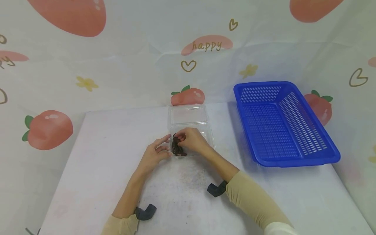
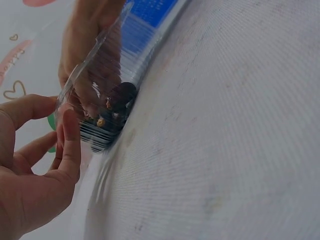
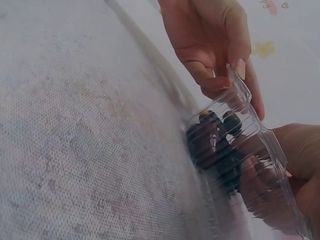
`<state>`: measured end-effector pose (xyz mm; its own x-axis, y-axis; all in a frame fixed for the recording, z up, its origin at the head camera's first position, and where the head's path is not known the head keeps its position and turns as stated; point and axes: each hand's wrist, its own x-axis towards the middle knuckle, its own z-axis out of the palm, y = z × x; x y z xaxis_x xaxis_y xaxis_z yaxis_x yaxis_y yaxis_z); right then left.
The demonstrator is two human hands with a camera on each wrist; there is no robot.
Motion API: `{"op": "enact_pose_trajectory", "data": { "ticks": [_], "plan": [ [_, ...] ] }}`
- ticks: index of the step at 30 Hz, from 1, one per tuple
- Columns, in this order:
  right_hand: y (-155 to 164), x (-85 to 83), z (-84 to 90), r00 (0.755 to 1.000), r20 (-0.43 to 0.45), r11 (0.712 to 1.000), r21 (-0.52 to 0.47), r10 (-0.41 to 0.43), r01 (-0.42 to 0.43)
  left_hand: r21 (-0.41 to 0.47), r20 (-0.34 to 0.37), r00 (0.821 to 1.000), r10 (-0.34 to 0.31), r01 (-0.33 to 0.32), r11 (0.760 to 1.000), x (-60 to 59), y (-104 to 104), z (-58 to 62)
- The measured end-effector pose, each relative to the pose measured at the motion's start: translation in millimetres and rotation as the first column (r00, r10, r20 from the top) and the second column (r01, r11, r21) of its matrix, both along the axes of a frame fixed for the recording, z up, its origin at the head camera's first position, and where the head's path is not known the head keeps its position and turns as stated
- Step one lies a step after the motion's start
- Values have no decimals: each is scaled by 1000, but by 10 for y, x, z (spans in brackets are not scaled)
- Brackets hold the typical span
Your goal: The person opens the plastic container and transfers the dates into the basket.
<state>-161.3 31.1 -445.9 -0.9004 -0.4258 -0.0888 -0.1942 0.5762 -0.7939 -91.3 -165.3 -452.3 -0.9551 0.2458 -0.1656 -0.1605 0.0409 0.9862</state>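
Observation:
A clear plastic clamshell box (image 1: 209, 138) lies open on the table, its lid (image 1: 188, 114) folded back toward the wall. Small dark oval pieces (image 1: 177, 148), some with yellowish tips, are heaped at its left end and show through the wall in both wrist views. My left hand (image 1: 152, 155) is at the box's left side, fingers spread and fingertips right at the rim. From the right, my right hand (image 1: 192, 139) reaches into the box, its curled fingers pinching a dark oval piece at the top of the heap. That piece is mostly hidden by the fingers.
A large blue plastic basket (image 1: 249, 140) with slotted walls stands at the right of the table. Behind the table hangs a white cloth (image 1: 132, 65) printed with fruit and hearts. A dark wrist-camera mount (image 1: 216, 189) sits on each forearm.

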Motion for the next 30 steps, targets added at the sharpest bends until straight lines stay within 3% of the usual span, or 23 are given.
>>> {"op": "enact_pose_trajectory", "data": {
  "ticks": [6, 13, 19, 30],
  "plan": [
    [54, 5, 7, 1000, 2, 1000, -21, -8, 8, 4, 1, 1000, 0, 0, 1000, -8, 5, -19],
    [152, -6, 55, 999, 50, 993, -115, -7, 12, 6, -5, 1000, -3, 3, 1000, 5, 6, -4],
    [284, 11, 248, 998, 65, 989, -143, -21, 30, 3, -6, 1000, 0, 0, 1000, -12, 9, -31],
    [600, 7, 651, 980, 199, 963, -259, -24, 77, -11, 1, 1000, 15, -15, 1000, -14, 15, -28]
  ]
}}
